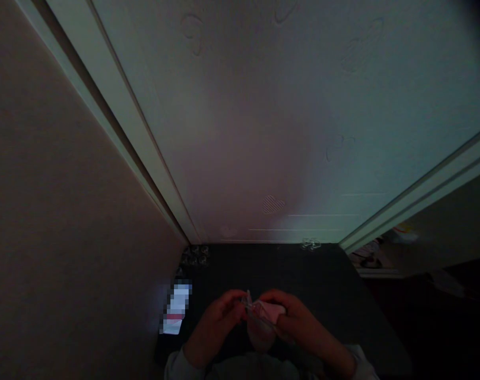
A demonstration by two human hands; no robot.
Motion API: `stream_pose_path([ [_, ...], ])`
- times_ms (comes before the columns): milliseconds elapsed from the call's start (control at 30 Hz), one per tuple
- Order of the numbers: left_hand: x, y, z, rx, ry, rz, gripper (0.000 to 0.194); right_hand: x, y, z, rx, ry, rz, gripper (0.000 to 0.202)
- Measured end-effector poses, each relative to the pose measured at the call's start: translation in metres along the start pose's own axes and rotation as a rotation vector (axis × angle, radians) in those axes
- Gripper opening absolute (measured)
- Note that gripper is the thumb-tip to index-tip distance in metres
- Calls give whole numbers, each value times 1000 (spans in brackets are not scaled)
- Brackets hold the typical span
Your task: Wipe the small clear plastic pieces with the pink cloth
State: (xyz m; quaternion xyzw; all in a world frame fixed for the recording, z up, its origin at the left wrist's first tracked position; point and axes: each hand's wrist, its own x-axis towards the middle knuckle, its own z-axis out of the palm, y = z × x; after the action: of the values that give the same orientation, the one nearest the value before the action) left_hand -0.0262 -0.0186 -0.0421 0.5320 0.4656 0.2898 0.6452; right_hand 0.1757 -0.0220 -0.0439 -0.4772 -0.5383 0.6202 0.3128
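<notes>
Low in the head view, both hands meet over the near part of a dark table (259, 266). Between them is a small pink piece (270, 312) that looks like soft cloth; its kind is unclear. My right hand (299, 319) grips it from the right, with thumb and fingers closed. My left hand (224, 319) pinches a small, clear, thin piece (247, 301) against the left end of the pink piece. Dim light hides the exact shape of that clear piece. A paler pink rounded part (260, 335) hangs below the hands.
A glowing, blurred-out screen (176, 309) lies at the table's left edge. Small clear objects (196, 255) cluster in the back left corner; a few more (311, 243) lie at the back right. A white panel (240, 132) rises behind, with a brownish wall (65, 211) on the left.
</notes>
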Motion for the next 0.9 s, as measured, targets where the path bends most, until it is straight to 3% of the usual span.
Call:
stream_pose_path([
  [433, -1, -6, -2, -44, -43, 73, 35, 2, 2, 0, 1, 21, 12, 42],
  [667, 0, -9, -4, 105, 11, 49, 35, 1, 0, -1, -17, 19, -29, 43],
  [900, 1, -8, -8, 171, 13, 68, 36, 1, 0, 2, 9, 25, 70, 29],
])
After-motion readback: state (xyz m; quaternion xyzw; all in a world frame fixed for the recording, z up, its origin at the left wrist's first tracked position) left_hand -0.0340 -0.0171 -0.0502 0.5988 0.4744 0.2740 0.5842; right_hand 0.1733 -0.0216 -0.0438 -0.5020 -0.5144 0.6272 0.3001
